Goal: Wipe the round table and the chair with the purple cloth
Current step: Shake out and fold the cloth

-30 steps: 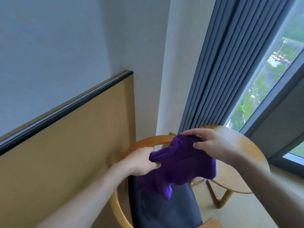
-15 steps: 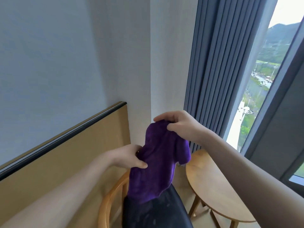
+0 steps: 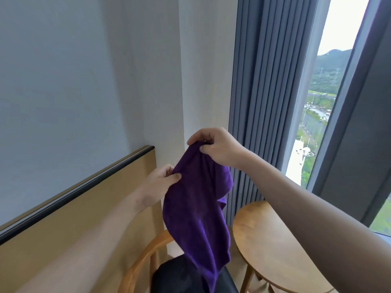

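The purple cloth (image 3: 195,210) hangs in the air in front of me, held by both hands. My right hand (image 3: 215,148) pinches its top edge. My left hand (image 3: 161,183) grips its left edge a little lower. The cloth's lower end dangles over the chair (image 3: 139,265), which has a curved wooden back and a black seat (image 3: 175,278). The round wooden table (image 3: 273,248) stands to the right of the chair, below my right forearm.
A tan wall panel with a dark top rail (image 3: 80,187) runs along the left. Grey pleated curtains (image 3: 264,102) hang behind the table, beside a tall window (image 3: 317,102). A white wall corner (image 3: 179,81) lies straight ahead.
Both hands have lifted the cloth up off the chair and table and stretched it out lengthwise. My view has tilted upward, so chair and table sit lower in frame.
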`<state>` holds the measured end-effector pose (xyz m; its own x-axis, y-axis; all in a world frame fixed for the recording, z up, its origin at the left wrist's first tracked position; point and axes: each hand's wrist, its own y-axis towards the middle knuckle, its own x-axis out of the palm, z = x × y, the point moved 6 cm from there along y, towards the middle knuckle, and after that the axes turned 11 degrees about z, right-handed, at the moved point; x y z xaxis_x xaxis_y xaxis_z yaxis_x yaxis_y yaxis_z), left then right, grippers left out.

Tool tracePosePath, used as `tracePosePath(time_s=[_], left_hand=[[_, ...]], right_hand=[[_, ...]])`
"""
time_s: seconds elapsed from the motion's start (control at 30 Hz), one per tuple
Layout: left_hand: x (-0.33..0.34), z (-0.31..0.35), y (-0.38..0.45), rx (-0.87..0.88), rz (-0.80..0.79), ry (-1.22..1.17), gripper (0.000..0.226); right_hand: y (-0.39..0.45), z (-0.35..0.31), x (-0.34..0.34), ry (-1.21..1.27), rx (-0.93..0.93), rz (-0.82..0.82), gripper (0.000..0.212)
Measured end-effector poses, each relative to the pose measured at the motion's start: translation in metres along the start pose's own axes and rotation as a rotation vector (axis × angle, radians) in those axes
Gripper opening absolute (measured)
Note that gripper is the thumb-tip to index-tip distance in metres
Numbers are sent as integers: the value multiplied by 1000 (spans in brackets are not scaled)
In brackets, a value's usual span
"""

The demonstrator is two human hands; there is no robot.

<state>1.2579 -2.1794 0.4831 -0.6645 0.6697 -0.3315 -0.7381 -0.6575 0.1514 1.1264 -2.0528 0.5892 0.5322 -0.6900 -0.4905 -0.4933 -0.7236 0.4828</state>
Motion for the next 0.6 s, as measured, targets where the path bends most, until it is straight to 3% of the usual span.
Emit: tracePosePath(time_s=[0.1,0.17,0.27,0.37,0.5,0.6], left_hand=[[3,-2,-4,-41,-39,-75,14],[15,-6,-11,-65,-169,-61,29],[37,-13,-22,5,-322,140,38],[43,-13,-24,61,-227,231,19],[33,6,-17,-75,-205,-96,27],[22,53,-7,-51,-162,-285,32]], right_hand=[[8,-2,-11,70,17,80,43],[10,-2,-14,165,56,118,44],[16,-5,-23,394,135,225,44],[24,-12,-36,593,204,330,41],[28,-17,-49,701,266,364,34],[31,-21,-59,745,279,376,37]])
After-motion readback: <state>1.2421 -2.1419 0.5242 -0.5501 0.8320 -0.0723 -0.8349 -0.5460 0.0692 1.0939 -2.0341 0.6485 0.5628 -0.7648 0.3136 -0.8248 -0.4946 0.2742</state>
